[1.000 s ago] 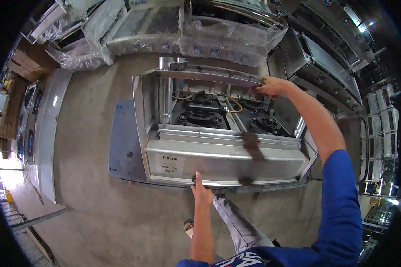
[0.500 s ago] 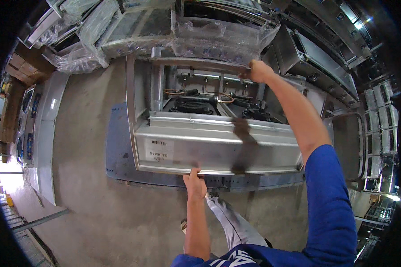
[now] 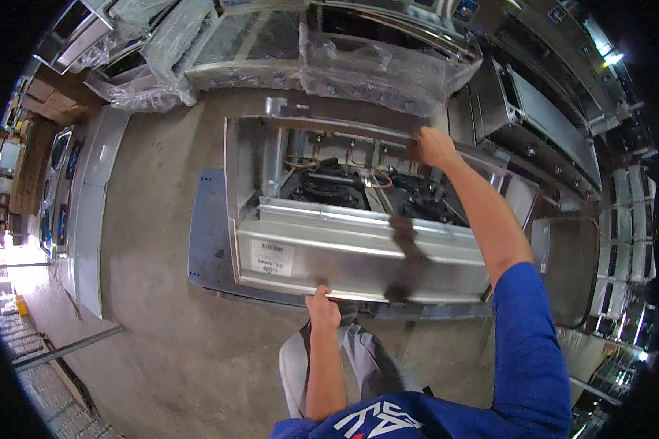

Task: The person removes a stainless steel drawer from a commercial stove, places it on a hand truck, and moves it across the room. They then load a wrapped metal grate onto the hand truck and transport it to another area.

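A stainless steel gas stove unit [image 3: 337, 265] with an open top lies across a blue-grey platform [image 3: 208, 227] in front of me. Inside its frame are black burners [image 3: 328, 194] and thin copper-coloured tubes. My left hand [image 3: 324, 309] is closed on the lower near edge of the front panel. Reaching across, my right hand [image 3: 436, 148] grips the far top rail [image 3: 344, 129]; its fingertips are partly hidden behind the rail. A white label [image 3: 272, 259] is stuck on the panel's left part. Dark reflections show on the metal.
Plastic-wrapped steel appliances [image 3: 377, 69] line the far side. At the right stand another steel cooking unit [image 3: 538, 110] and a dark rectangular panel [image 3: 566, 267]. A long pale steel unit [image 3: 91, 212] runs along the left. A metal bar [image 3: 69, 347] juts in at lower left.
The stove unit has come toward me on the platform, its right end more so, covering more of the platform's near edge. Both hands keep their hold. My legs have shifted below it.
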Motion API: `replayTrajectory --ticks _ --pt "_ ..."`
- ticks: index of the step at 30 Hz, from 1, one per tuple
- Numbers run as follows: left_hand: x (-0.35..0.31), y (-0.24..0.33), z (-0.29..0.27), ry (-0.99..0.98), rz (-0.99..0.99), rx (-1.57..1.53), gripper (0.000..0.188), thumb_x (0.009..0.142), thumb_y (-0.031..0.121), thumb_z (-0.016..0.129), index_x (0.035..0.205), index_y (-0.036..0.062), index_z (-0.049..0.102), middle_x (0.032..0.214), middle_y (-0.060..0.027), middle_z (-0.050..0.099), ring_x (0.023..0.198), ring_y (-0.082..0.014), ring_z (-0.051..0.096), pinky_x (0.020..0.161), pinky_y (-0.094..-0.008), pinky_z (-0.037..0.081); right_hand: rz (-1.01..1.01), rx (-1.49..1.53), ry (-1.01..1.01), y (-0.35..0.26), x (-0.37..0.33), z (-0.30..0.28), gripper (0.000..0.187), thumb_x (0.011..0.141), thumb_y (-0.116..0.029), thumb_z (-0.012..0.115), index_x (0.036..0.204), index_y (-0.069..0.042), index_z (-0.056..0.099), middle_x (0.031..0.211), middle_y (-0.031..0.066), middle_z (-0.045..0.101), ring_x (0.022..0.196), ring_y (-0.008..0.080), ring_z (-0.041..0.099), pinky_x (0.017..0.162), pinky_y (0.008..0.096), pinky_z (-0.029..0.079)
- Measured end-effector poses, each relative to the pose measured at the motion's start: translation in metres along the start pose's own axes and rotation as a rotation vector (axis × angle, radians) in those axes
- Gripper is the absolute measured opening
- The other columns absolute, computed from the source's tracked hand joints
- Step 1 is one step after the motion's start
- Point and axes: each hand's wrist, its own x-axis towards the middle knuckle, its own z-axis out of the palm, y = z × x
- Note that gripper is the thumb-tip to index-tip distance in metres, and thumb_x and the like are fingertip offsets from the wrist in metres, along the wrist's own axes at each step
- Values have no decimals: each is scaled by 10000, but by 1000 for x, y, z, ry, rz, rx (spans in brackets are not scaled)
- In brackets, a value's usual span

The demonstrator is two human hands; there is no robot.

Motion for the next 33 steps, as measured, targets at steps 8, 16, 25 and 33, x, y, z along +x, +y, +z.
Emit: replayTrajectory --ticks 8,16,25,33 --pt "-12 17 20 121 -99 -94 507 703 -36 579 1170 60 406 1088 -125 475 976 -259 541 845 -367 469 -16 8 -84 -18 15 -11 381 788 -405 698 900 -41 711 851 208 692 859 380 677 771 468 548" --pt "-22 25 24 186 -152 -143 501 685 -77 578 1144 58 427 1085 -108 492 968 -244 541 847 -376 473 -25 30 -151 -11 19 -6 329 796 -395 677 897 -86 728 841 203 690 831 384 672 752 468 540" --pt "-33 31 28 155 -108 -265 342 730 -81 534 1051 32 499 1000 -92 540 891 -230 583 763 -363 505 3 96 -202 -31 21 -21 364 789 -413 689 955 -91 728 919 200 697 856 375 671 779 457 531" --pt "-53 39 50 210 -133 -222 340 713 -64 572 999 87 465 871 -64 497 666 -148 476 484 -302 388 52 -9 -266 -19 33 -20 380 794 -380 688 1016 -73 713 965 198 693 944 382 655 814 452 523"
